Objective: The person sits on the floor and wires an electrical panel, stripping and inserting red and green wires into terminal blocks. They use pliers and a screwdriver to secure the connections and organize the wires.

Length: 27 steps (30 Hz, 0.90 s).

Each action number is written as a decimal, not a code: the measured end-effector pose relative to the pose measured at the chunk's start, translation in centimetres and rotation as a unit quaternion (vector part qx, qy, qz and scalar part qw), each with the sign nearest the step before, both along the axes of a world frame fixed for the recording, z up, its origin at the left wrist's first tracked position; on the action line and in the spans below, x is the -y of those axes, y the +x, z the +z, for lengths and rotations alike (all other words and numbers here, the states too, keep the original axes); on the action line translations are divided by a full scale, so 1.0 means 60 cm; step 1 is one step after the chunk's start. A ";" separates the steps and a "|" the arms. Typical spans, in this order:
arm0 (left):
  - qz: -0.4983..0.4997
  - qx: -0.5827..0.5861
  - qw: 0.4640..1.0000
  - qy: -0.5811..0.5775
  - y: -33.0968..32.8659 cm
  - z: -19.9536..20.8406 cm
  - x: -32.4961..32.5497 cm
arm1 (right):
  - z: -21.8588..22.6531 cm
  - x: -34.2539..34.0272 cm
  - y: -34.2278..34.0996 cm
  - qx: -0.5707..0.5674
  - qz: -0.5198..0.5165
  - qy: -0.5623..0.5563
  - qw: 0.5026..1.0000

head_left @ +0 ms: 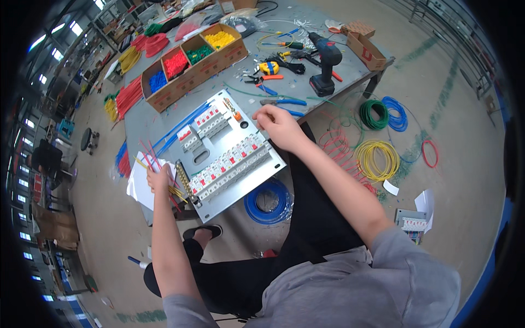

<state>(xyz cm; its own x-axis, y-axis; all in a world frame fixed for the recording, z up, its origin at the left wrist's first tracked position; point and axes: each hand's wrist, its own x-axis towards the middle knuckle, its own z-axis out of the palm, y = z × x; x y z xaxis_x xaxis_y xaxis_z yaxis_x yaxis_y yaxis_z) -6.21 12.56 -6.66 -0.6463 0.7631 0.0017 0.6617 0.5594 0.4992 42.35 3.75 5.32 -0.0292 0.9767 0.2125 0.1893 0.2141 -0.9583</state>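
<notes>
A white metal mounting plate (232,141) lies tilted on the near edge of the table. It bears a long row of circuit breakers (227,168) with red switches and a shorter breaker group (210,121) farther up. A brass terminal bar (184,180) runs along its left side. Beside that bar, my left hand (158,179) is closed around several thin red and yellow wires (176,192). My right hand (278,127) is at the plate's right edge with its fingers curled; whatever may be between them is hidden. Blue wires (180,130) lie behind the plate.
Behind the plate stands a divided cardboard box (194,77) of coloured caps. A black drill (326,63), blue-handled pliers (289,101) and other tools lie at right. On the floor are green (373,113), yellow (377,159) and blue (268,202) wire coils. White paper (139,188) sits at left.
</notes>
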 end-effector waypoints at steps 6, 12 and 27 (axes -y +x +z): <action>0.016 0.162 0.971 0.175 -0.030 0.021 0.028 | -0.146 -0.106 0.082 0.422 0.039 0.078 0.902; 0.023 0.059 0.960 0.274 -0.061 0.063 0.106 | -0.157 -0.094 0.088 0.312 -0.010 0.212 0.926; -0.263 0.548 0.781 0.143 0.564 0.136 0.483 | -0.132 0.391 -0.054 -0.032 0.135 -0.065 0.988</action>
